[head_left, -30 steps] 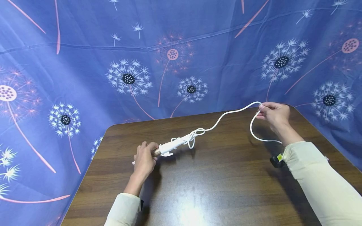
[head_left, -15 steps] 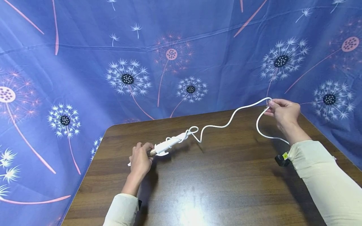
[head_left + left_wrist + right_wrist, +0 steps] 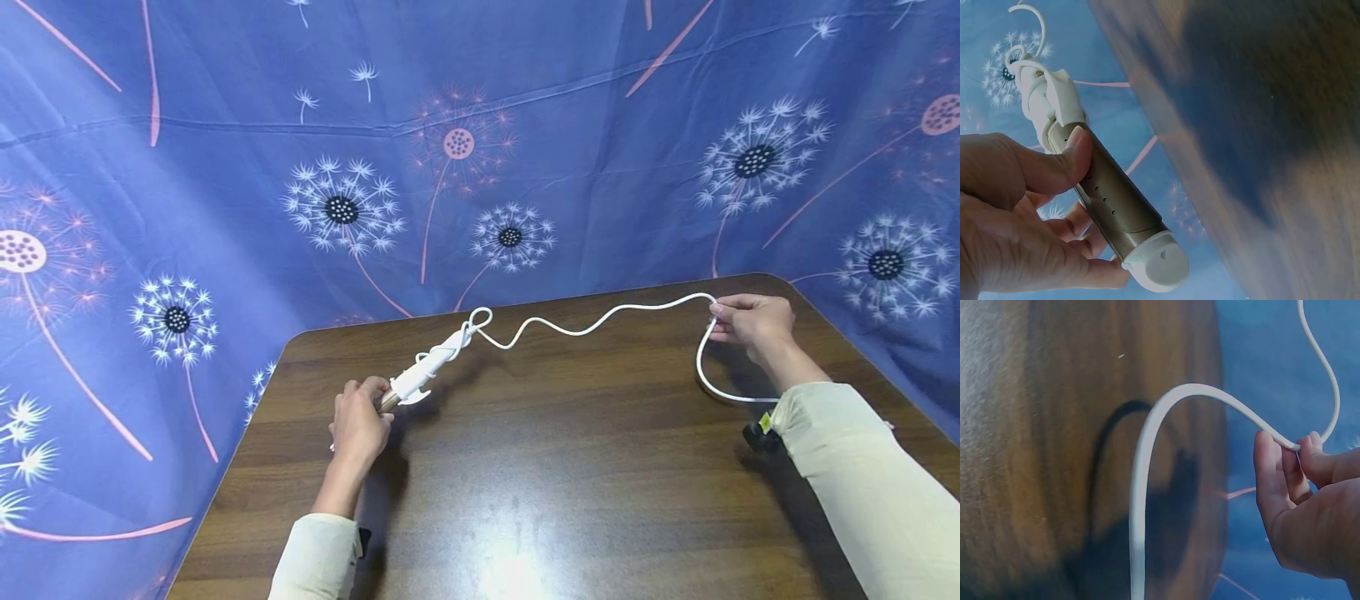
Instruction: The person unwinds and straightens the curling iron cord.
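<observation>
Left hand (image 3: 356,425) curls its thumb and fingers round the bronze-coloured barrel (image 3: 1116,194) of a wand-like tool, a firm hold with no gap left for it to slip. At this hand's near side sits the barrel's white end cap (image 3: 1160,262); ahead and to its right the white handle (image 3: 431,364) slants away, held above the wooden table (image 3: 525,458).

Turns of white cord (image 3: 1140,487) lie round that handle, with one loose loop standing past its tip. From there the cord runs in waves, apart from both hands, over to the right hand (image 3: 753,325), whose thumb and fingertips pinch it nearly closed. Below those fingers it bows down and passes behind the right sleeve (image 3: 862,467); its end cannot be made out.

Work looks partway along: a long stretch is free between the hands, while the turns on the handle remain. Whether they are being wound or loosened is unclear.
</observation>
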The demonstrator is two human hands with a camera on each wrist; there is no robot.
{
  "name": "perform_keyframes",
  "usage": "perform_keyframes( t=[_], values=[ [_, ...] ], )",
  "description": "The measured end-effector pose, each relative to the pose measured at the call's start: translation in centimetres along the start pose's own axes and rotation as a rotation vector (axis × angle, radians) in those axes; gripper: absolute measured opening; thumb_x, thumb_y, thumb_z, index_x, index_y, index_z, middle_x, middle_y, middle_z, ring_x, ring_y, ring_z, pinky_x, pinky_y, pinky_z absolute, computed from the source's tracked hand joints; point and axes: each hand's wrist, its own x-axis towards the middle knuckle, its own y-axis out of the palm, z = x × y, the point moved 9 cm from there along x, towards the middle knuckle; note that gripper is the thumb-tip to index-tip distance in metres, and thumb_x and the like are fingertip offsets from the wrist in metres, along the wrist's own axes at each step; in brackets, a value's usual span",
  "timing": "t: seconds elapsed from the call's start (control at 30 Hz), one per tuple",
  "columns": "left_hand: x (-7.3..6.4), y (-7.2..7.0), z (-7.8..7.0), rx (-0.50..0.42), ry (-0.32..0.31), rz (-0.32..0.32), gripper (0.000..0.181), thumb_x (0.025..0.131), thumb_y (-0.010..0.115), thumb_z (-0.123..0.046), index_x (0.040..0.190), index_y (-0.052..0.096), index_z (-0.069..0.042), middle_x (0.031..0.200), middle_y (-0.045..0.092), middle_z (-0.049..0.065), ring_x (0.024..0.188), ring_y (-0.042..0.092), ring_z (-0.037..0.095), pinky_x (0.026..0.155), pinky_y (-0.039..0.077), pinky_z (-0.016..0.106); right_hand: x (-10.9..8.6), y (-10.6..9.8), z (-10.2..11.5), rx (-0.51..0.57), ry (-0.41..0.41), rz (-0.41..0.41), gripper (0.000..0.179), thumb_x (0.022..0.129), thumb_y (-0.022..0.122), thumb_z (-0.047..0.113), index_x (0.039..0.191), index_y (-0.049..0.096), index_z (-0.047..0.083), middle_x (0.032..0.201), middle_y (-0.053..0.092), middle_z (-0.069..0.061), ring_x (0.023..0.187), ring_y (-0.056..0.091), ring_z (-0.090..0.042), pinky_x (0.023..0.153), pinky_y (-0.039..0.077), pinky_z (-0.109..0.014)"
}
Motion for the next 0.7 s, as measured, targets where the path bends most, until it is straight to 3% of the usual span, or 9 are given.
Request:
perform_keyframes(
  t=[0.23, 0.47, 0.7],
  values=[
    [0.2, -0.5, 0.1, -0.012, -0.021, -0.012, 0.049, 0.069, 0.077, 0.005, 0.113, 0.065, -0.013, 0.108, 0.057, 0.017, 0.102, 0.052, 0.039, 0.074, 0.042, 0.062, 0.5, -0.7, -1.4, -0.141, 0.008, -0.002, 0.042, 0.091, 0.054, -0.006, 0.064, 0.069, 0.022, 0.058, 0.065, 0.006, 0.051, 0.064, -0.009, 0.052, 0.054, -0.027],
    [0.4, -0.7, -0.1, -0.009, -0.029, -0.010, 0.050, 0.070, 0.077, 0.004, 0.115, 0.064, -0.013, 0.107, 0.056, 0.018, 0.102, 0.051, 0.040, 0.075, 0.043, 0.062, 1.0, -1.3, -2.8, -0.150, 0.070, 0.004, 0.044, 0.091, 0.054, -0.006, 0.062, 0.068, 0.023, 0.057, 0.064, 0.007, 0.050, 0.065, -0.010, 0.052, 0.054, -0.027],
    [0.4, -0.6, -0.4, -0.028, -0.029, -0.013, 0.050, 0.069, 0.077, 0.006, 0.114, 0.065, -0.013, 0.108, 0.057, 0.017, 0.101, 0.051, 0.039, 0.075, 0.042, 0.060, 1.4, -0.9, -3.8, -0.250, 0.096, 0.067, 0.043, 0.093, 0.054, -0.003, 0.063, 0.066, 0.027, 0.059, 0.065, 0.008, 0.053, 0.065, -0.009, 0.057, 0.056, -0.028]
  ],
)
